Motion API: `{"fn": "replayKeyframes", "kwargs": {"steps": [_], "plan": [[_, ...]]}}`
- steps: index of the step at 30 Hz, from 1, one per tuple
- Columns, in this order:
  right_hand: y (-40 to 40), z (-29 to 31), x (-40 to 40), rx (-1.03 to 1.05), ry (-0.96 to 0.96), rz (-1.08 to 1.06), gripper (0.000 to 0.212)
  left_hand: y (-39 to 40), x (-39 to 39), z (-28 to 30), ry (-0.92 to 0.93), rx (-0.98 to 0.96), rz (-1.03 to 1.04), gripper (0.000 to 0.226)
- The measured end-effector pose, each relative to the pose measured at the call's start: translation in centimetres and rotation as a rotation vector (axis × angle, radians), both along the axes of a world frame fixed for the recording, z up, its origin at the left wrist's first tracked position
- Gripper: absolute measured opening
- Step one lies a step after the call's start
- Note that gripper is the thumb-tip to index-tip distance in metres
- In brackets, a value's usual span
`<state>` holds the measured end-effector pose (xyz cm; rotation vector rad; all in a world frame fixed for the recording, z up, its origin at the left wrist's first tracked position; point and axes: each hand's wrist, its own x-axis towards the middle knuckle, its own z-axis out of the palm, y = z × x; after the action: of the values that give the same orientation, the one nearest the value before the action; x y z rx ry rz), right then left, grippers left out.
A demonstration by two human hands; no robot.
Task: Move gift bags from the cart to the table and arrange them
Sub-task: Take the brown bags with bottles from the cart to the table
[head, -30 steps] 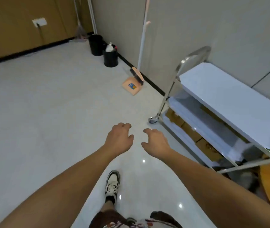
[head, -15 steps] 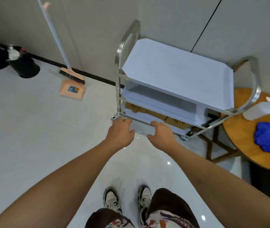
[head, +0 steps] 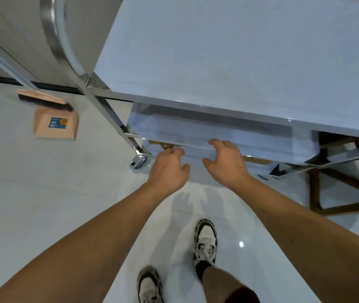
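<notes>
A three-shelf steel cart fills the upper half of the head view, its top shelf bare and white. Brown paper gift bags lie on the bottom shelf, mostly hidden under the middle shelf. My left hand reaches low toward the bottom shelf, fingers apart and empty, its fingertips just short of the brown bags. My right hand is beside it, fingers spread and curled at the front edge of the middle shelf, holding nothing.
A pink dustpan and broom stand on the tiled floor at the left by the wall. A wooden table base sits at the right behind the cart. My two shoes are below.
I have stepped up close to the cart and bent down; the cart now fills the view. Both hands have moved forward and down to the lower shelves.
</notes>
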<state>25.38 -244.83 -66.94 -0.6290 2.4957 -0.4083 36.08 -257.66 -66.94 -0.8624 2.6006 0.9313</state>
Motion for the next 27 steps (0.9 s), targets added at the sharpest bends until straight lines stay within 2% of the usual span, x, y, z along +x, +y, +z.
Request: {"fn": "replayKeyframes", "kwargs": {"steps": [6,13,17,22,25,27], "plan": [[-2.3,-10.0,-6.2,-0.009,0.196,-0.018,0.054,-3.9,-6.9,-9.0,0.185,-0.212,-0.011,0.041],[-5.1,-17.2,-11.5,-0.151,0.460,-0.062,0.055,-5.0,-12.4,-15.9,0.378,-0.249,-0.047,0.041],[-5.4,-18.1,-13.1,-0.233,0.588,-0.027,0.057,-5.1,-13.9,-17.9,0.475,-0.209,-0.072,0.041],[-6.1,-17.7,-14.4,-0.283,0.732,-0.087,0.059,-6.1,-14.4,-18.7,0.566,-0.082,0.043,0.039],[-7.1,-15.8,-15.8,-0.257,0.809,-0.228,0.077,-6.6,-14.4,-18.7,0.571,-0.015,0.071,0.042],[-7.7,-14.2,-16.9,-0.204,0.858,-0.249,0.089,-6.8,-14.4,-18.6,0.573,0.023,0.074,0.044]]}}
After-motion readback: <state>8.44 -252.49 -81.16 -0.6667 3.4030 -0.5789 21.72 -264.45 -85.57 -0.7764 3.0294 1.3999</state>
